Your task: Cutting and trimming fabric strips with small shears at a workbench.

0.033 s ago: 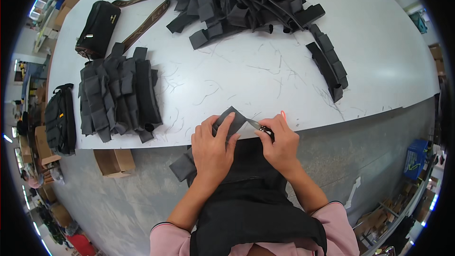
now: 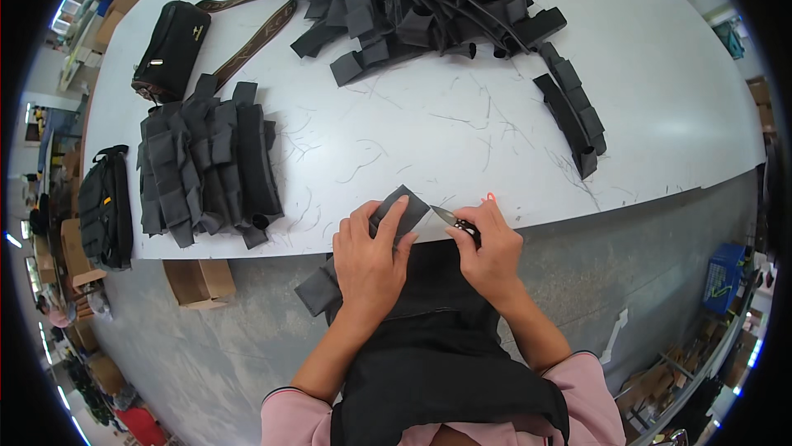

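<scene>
Head view: left hand [image 2: 367,260], grip closed, fingers pinching a grey fabric strip [image 2: 416,212] at the white bench's [image 2: 396,132] near edge, 6 o'clock side. Right hand [image 2: 491,250] at strip's 4 o'clock, grip wrapped round a small pointed blade tool [image 2: 467,230], tip right by strip's corner. From strip: tangled fabric pile [image 2: 421,4] at 12, stacked strips [image 2: 206,161] at 9, two loose strips [image 2: 571,112] at 2, black pouch [image 2: 172,50] at 10.
</scene>
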Tool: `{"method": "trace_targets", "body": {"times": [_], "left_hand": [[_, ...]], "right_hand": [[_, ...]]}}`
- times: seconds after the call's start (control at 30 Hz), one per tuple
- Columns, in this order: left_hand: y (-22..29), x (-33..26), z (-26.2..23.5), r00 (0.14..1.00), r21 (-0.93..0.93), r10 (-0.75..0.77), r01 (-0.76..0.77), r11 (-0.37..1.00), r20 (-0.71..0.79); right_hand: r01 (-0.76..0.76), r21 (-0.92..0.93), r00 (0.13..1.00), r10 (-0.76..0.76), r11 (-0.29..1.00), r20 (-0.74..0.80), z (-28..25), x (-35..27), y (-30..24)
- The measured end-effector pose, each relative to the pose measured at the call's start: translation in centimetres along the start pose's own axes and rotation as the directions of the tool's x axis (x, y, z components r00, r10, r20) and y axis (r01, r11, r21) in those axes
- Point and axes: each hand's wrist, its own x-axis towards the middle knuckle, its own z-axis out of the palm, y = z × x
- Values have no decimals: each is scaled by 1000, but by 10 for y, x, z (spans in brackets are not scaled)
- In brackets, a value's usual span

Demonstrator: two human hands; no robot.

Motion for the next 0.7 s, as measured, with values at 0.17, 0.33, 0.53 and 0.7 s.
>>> {"method": "trace_targets", "body": {"times": [0.17,0.33,0.53,0.7], "left_hand": [[-13,-2,7,999,-248,-40,46,968,28],[-16,4,-3,666,-672,-90,737,-76,740],[-12,3,-3,637,-605,52,753,-260,769],[-13,2,-2,642,-618,36,749,-238,765]], "right_hand": [[-366,560,930,315,744,189,7,-8,8],[-297,574,945,319,763,65,12,-10,-5],[-84,358,992,113,930,-62,12,-1,-15],[-87,336,986,129,938,-103,18,-3,-10]]}}
